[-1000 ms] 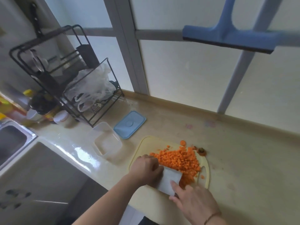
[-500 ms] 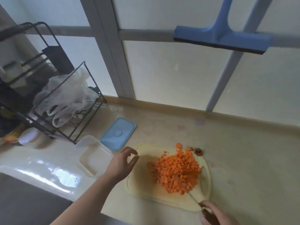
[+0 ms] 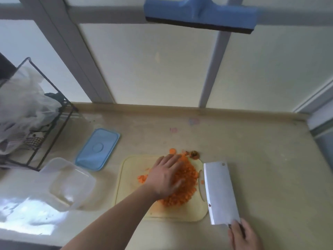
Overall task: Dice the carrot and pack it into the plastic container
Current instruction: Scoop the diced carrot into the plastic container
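Diced carrot (image 3: pixel 183 186) heaped on the cutting board (image 3: pixel 133 199), left hand (image 3: pixel 165 175) resting flat and released on the heap, right hand (image 3: pixel 242 235) grasping the cleaver (image 3: pixel 220 192) beside the board; the plastic container (image 3: pixel 66 184) stands on the desk (image 3: pixel 270 159), left of both hands.

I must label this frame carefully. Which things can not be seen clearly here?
Head view only:
- Cleaver handle: covered by the right hand.
- Right hand: cut by the bottom edge.
- Diced carrot: partly under the left hand.
- Wire rack contents: blurred, cut by the left edge.
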### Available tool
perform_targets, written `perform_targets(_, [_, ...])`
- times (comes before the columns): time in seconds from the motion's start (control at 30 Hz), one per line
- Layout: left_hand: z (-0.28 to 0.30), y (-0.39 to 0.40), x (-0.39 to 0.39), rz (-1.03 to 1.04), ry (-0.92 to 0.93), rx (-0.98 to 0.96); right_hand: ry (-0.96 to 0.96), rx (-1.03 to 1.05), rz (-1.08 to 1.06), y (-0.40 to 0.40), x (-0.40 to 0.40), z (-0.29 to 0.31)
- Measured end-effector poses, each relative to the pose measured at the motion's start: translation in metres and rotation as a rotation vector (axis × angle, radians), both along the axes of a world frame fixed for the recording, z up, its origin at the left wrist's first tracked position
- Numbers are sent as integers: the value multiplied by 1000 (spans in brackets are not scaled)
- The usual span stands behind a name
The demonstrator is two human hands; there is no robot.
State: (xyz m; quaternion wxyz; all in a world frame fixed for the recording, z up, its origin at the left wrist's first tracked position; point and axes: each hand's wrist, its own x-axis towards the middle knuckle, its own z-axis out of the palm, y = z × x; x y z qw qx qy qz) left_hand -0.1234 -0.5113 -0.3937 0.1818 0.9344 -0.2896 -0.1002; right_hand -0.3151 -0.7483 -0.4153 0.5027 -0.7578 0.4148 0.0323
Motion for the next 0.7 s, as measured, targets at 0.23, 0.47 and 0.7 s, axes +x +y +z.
perform_targets(0.23, [-5,-19,7,-32,53,144,-88,3,63,4,0,8])
perform_targets(0.47, [-6,-18,1,-27,47,102,2,23,140,7,14,18])
perform_targets(0.7, [-9,-17,-7,-11,22,71,13,54,98,0,11,17])
